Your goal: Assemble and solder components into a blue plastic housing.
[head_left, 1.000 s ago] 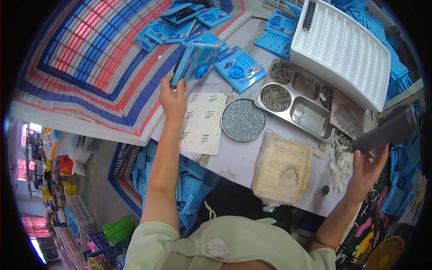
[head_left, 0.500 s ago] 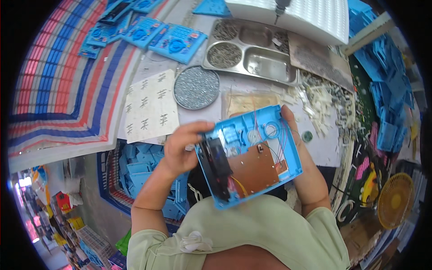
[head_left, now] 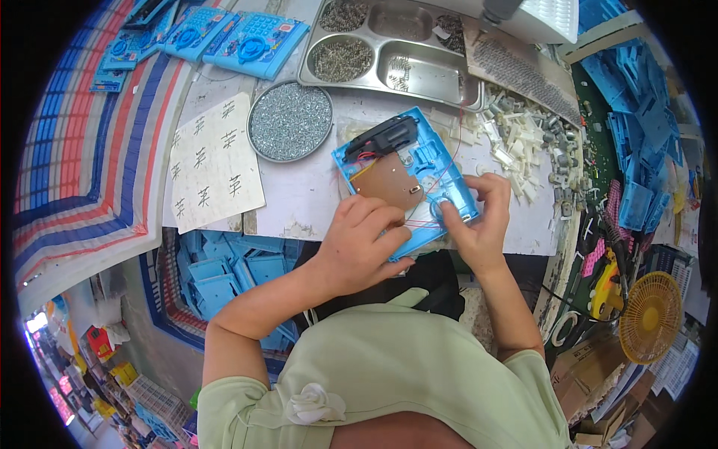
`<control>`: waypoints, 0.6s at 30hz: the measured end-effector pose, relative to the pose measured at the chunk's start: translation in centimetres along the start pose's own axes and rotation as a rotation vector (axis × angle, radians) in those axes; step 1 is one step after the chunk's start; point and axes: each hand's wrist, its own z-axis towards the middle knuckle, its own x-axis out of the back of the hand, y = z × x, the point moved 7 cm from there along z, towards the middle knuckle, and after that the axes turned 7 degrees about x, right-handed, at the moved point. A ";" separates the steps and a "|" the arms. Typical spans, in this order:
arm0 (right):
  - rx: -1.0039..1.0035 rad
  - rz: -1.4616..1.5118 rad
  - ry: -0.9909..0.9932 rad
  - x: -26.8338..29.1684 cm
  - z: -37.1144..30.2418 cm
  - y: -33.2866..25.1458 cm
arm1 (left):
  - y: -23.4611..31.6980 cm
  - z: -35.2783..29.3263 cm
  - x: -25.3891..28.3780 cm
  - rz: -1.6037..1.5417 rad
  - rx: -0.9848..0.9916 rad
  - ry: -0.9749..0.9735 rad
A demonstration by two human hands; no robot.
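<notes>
Grips the case [head_left: 428,155] with right fingers [head_left: 490,183], curls left fingers [head_left: 389,217] over its near side with hold impossible to tell, apparently arranging wires [head_left: 422,223], next likely needing gentle tucking.

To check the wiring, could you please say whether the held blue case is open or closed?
Open: the blue case has no cover over its brown board and red wires.

Between the paper sheet [head_left: 213,168] and the blue casing [head_left: 435,146], a bare strip of desk [head_left: 298,206] gives the left hand [head_left: 365,236] passage, limited farther back by the round dish [head_left: 290,121]. The metal tray [head_left: 431,75] bars the far side. Right of the right hand [head_left: 482,224], bare desk opens; heaped white parts [head_left: 516,146] obstruct beyond.
</notes>
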 end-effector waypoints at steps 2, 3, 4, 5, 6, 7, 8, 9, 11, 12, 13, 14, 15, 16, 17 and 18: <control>0.121 -0.183 -0.065 0.1 0.2 -1.2 | -0.7 -0.3 0.1 0.030 -0.059 -0.040; 0.185 -0.267 -0.098 0.1 0.2 -2.0 | -1.4 -0.6 0.4 0.047 -0.088 -0.068; 0.188 -0.243 -0.128 -0.2 -0.1 -2.1 | -2.1 -0.8 0.4 0.060 -0.121 -0.096; 0.191 -0.217 -0.158 -0.5 -0.3 -2.2 | -2.7 -0.9 0.8 0.033 -0.115 -0.096; 0.192 -0.198 -0.187 -0.8 -0.6 -2.3 | -3.1 -0.9 0.9 0.001 -0.131 -0.115; 0.176 -0.151 -0.200 -0.8 -0.6 -2.2 | -3.5 -0.8 1.0 -0.030 -0.147 -0.134; 0.159 -0.103 -0.213 -0.8 -0.6 -2.0 | -3.6 -0.8 1.1 -0.061 -0.163 -0.152; 0.145 -0.057 -0.223 -0.7 -0.5 -1.6 | -3.5 -0.6 1.2 -0.071 -0.154 -0.165; 0.025 0.149 -0.178 -0.1 -0.3 1.0 | -3.0 0.6 1.5 -0.145 -0.120 -0.196; -0.033 0.257 -0.153 0.0 -0.2 1.9 | -2.5 0.8 1.4 -0.176 -0.101 -0.212; -0.110 0.221 -0.101 0.2 1.0 2.0 | -2.5 1.0 1.0 -0.143 -0.047 -0.185; -0.183 0.270 -0.107 -0.3 1.9 2.3 | -2.2 1.1 0.6 -0.110 0.008 -0.157; -0.250 0.318 -0.114 -0.9 2.8 2.5 | -2.0 1.3 0.3 -0.074 0.061 -0.125; -0.321 0.359 -0.118 -1.4 3.5 2.9 | -1.7 1.8 -0.2 -0.063 0.068 -0.130; -0.276 0.313 -0.134 -1.9 4.2 2.3 | -1.4 2.3 -0.5 -0.050 0.076 -0.134; -0.248 0.286 -0.162 -2.0 4.2 2.2 | -1.3 2.7 -0.6 -0.036 0.087 -0.140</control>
